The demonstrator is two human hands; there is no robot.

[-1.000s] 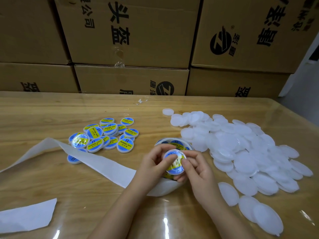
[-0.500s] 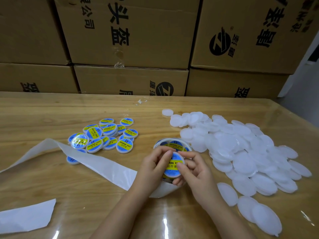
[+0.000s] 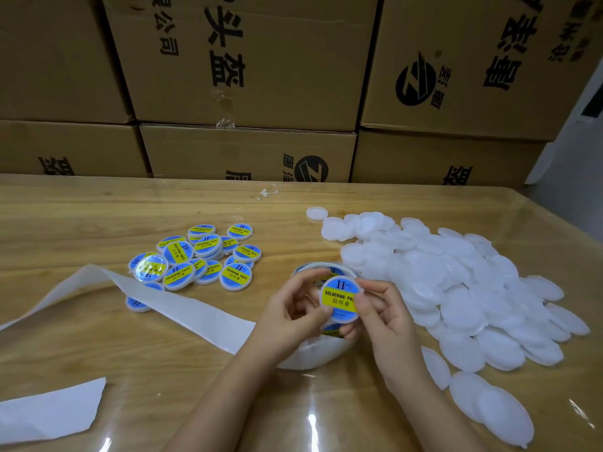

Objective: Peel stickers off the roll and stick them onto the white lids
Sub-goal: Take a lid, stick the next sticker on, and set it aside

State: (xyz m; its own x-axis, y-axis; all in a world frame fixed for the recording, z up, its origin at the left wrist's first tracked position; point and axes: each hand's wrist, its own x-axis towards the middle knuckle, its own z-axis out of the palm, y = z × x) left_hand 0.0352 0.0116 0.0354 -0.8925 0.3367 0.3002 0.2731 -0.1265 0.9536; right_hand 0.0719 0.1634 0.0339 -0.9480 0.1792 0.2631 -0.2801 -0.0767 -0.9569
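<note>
Nearest to us, at the lower left, a torn piece of white backing paper [image 3: 49,409] lies flat on the glossy wooden table [image 3: 81,216]. Just beyond it we see two bare forearms reach in towards the middle. The left hand [image 3: 290,316] and the right hand [image 3: 385,318] meet on one round white lid with a blue and yellow sticker [image 3: 339,298]. It is held off the table with its face tilted towards us (the sticker reads SOLDERING PASTE). The right hand pinches it, thumb on the sticker's right side and fingers behind. The left hand curls thumb and forefinger round its left rim. Directly under the hands sits the white sticker roll [image 3: 310,357], with more blue stickers showing inside it. From the roll a long strip of bare white backing [image 3: 195,308] trails away to the left. Farther back on the left we find a cluster of stickered lids [image 3: 195,259], one partly under the strip. To the right spreads a large heap of plain white lids [image 3: 456,288], and a few small white scraps [image 3: 267,193] lie near the table's far edge. Behind everything stand stacked brown cardboard boxes [image 3: 261,60] printed in black.
</note>
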